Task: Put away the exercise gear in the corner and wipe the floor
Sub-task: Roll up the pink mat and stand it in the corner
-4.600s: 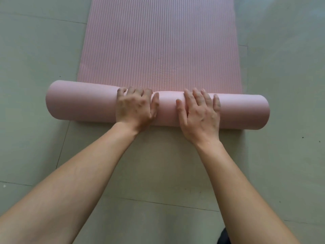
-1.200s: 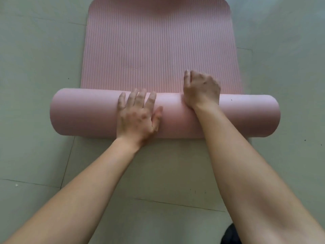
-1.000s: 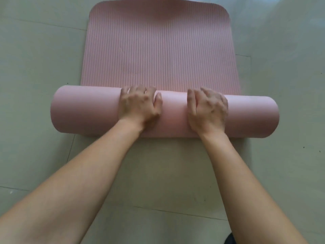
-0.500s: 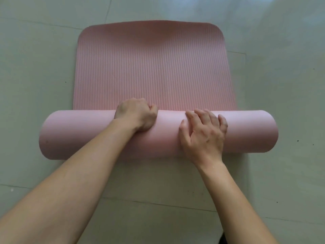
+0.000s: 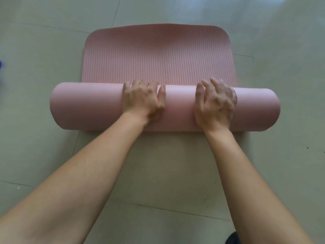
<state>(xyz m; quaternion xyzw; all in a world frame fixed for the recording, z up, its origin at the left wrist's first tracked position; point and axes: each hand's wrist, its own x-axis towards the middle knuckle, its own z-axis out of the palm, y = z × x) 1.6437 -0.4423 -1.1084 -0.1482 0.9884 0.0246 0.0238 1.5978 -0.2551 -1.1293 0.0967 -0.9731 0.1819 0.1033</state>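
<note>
Pink exercise mat point(image 5: 88, 106) at centre on the floor, mostly rolled into a thick tube lying crosswise, its ribbed unrolled end flat toward 12 o'clock. Left hand point(image 5: 142, 101) on the tube, fingers curled over the far side, gripping. Right hand point(image 5: 215, 106) near it, palm down, fingers spread loosely. Pale grey-green floor tiles point(image 5: 44, 50) all around, thin seams, dark specks at 3 o'clock. Blurred blue shape point(image 5: 0, 65) at the 9 o'clock edge.

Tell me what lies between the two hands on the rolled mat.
Only bare rolled mat lies between the left hand and right hand, as the head view shows.
</note>
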